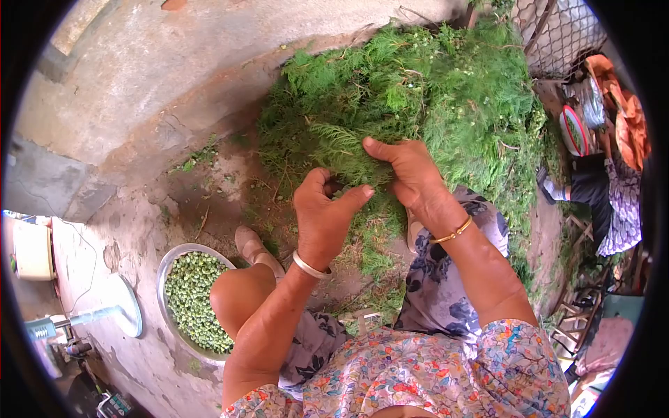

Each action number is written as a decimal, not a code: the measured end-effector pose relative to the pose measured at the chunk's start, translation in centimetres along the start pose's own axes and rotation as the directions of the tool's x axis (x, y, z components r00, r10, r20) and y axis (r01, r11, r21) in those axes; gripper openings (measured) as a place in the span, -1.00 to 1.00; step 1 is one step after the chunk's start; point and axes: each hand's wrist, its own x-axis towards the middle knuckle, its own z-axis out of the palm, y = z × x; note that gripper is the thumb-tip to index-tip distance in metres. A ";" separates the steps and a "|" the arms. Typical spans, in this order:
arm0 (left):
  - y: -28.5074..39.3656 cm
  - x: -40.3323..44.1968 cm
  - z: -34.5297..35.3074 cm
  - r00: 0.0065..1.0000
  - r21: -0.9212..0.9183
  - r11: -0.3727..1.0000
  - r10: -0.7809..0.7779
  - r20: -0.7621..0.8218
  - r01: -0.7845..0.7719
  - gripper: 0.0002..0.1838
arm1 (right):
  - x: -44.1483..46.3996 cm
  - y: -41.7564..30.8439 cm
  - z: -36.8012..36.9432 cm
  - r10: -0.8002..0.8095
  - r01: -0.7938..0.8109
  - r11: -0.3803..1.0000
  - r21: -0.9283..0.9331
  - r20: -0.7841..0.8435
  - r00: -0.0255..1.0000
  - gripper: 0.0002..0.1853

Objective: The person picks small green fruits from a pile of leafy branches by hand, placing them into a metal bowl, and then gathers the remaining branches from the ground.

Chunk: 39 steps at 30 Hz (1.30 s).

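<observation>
Plenty of clutter around the hands in the head view. To the left on the rough concrete floor, a metal basin (163, 282) full of small round green cones (198, 296), partly covered by the bare left knee (240, 299). Farther left, a pale blue round stand base (129, 306) with a pole, and near the picture's edge a cream-coloured bucket (33, 251). Across the top and right of centre, a broad heap of feathery green conifer branches (463, 90), reaching down toward the feet, with wire mesh (575, 35) behind. At far right, another person (624, 202) in dark and purple-patterned clothing, near a red-rimmed tray (574, 131) and an orange cloth (620, 104).

At the centre, just in front of the heap, a leafy conifer sprig (348, 150) between the hands: flat, fern-like, bright green, tip pointing left, lower part blending into the greenery behind. Right hand (414, 173), with a gold bangle (453, 231) at the wrist, pinching the sprig's right side, thumb on top. Left hand (322, 219), with a white bangle (309, 267), just below, fingers curled and thumb stretched out; hard to tell whether pinching anything.
</observation>
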 end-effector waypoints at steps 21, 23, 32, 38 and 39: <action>3.7 -1.7 -5.0 0.886 -0.470 0.754 -0.348 0.305 0.458 -0.80 | 0.2 -2.7 -2.6 -0.081 0.081 0.997 -0.016 0.035 0.996 -0.85; 4.2 -1.2 -8.1 0.936 -0.629 0.693 -0.262 0.234 0.351 -0.74 | -0.5 -2.8 -3.2 0.007 -0.009 0.999 0.051 0.038 0.999 -0.82; 3.4 -10.0 -24.3 0.864 -0.474 0.878 -0.188 -0.467 -0.065 -0.72 | -1.7 -2.6 -5.3 -0.062 0.023 0.981 0.191 0.203 0.977 -0.65; -7.2 -19.6 -31.9 0.771 0.872 0.489 0.566 -0.292 -0.028 -0.45 | -5.8 -4.2 -3.8 -0.040 -0.065 0.976 0.206 0.465 0.885 -0.50; -7.4 -19.1 -33.4 0.703 0.325 0.850 -0.073 -0.708 0.416 -0.49 | -6.6 -4.1 -3.7 -0.061 -0.064 0.972 0.226 0.509 0.859 -0.48</action>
